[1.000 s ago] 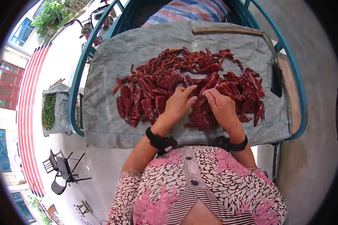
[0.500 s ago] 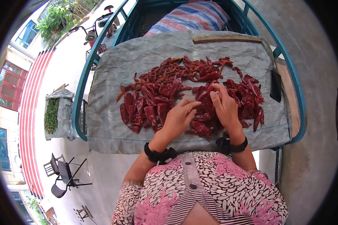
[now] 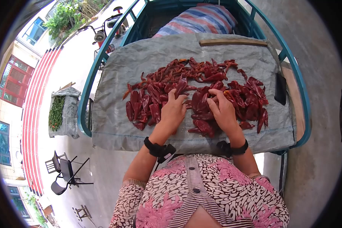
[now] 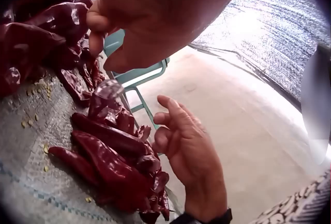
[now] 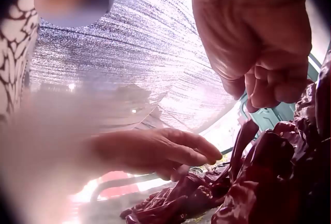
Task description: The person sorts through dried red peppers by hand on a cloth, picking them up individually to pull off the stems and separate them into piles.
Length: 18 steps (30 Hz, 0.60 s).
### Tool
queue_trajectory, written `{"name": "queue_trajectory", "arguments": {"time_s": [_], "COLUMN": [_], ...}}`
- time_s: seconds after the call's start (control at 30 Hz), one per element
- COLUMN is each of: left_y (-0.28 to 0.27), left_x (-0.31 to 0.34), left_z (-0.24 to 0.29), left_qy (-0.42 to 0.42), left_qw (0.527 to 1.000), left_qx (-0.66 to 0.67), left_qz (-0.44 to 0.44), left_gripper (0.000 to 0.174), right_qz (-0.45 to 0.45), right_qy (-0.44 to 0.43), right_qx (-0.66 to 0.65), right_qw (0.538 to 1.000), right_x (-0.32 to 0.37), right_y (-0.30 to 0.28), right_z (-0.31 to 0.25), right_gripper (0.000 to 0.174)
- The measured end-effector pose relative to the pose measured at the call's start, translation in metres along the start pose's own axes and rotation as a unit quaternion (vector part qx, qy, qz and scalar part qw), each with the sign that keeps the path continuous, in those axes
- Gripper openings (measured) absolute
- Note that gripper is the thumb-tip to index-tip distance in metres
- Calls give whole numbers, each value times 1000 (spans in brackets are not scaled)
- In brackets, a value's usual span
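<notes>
Wrinkled, glossy dried red chili peppers lie in loose heaps on a grey woven sheet (image 3: 114, 133). In the head view my left hand (image 3: 173, 111) is over the right side of the left heap (image 3: 142, 104), its fingers extended among the chilies. My right hand (image 3: 225, 112) hovers at the middle heap (image 3: 201, 102), fingers loosely bent, the fingertips overlapping its top. From the left wrist, the right hand (image 4: 189, 146) shows nothing between its fingers. From the right wrist, the left hand (image 5: 160, 151) reaches out nearly straight, fingertips right at the chilies (image 5: 207, 188).
Smaller shrivelled chilies (image 3: 167, 70) form a band behind the heaps. A black phone (image 3: 280, 89) lies at the right, a wooden strip (image 3: 233, 42) at the back. Teal cart rails (image 3: 298, 87) flank the sheet. Striped sacking (image 3: 197, 21) fills the cart behind. Seeds (image 4: 46, 92) dot the sheet.
My hands were close together over the middle chilies and are now farther apart. The left hand has moved left and forward to the left heap; the right stays by the middle one.
</notes>
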<state>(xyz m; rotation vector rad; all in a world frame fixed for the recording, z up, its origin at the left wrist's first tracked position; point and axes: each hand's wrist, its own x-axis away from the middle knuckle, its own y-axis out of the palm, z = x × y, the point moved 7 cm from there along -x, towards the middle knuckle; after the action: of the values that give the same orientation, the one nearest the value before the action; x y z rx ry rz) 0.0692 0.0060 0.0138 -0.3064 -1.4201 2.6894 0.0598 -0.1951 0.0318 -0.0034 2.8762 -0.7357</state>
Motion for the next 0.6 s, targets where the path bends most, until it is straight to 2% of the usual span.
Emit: {"name": "queue_trajectory", "arguments": {"time_s": [0.07, 0.17, 0.23, 0.33, 0.43, 0.53, 0.6], "left_y": [7, 21, 23, 14, -6, -8, -9], "left_x": [-10, -22, -29, -25, -8, 12, 21], "left_z": [-7, -18, -21, -15, 12, 35, 43], "left_qy": [-11, -18, -37, -30, 54, 196, 221], "left_qw": [999, 996, 994, 997, 998, 970, 955], "left_qx": [-45, -77, -94, -75, -2, 103, 107], "left_qz": [-2, -31, -42, -17, -26, -97, -164], "left_gripper": [35, 41, 45, 45, 45, 42, 42], "right_qz": [11, -41, -37, -32, 5, 55, 62], "right_qy": [-17, -36, -37, -33, 30, 2, -31], "right_qx": [3, 14, 21, 35, -1, 24, 15], "right_qw": [1000, 998, 998, 998, 1000, 998, 997], "right_x": [6, 17, 22, 24, 20, 12, 9], "right_y": [-3, -1, -5, -10, -12, -7, 2], "right_z": [-5, -6, -4, -1, -3, -17, -17], "right_gripper": [27, 28, 28, 30, 33, 30, 26]}}
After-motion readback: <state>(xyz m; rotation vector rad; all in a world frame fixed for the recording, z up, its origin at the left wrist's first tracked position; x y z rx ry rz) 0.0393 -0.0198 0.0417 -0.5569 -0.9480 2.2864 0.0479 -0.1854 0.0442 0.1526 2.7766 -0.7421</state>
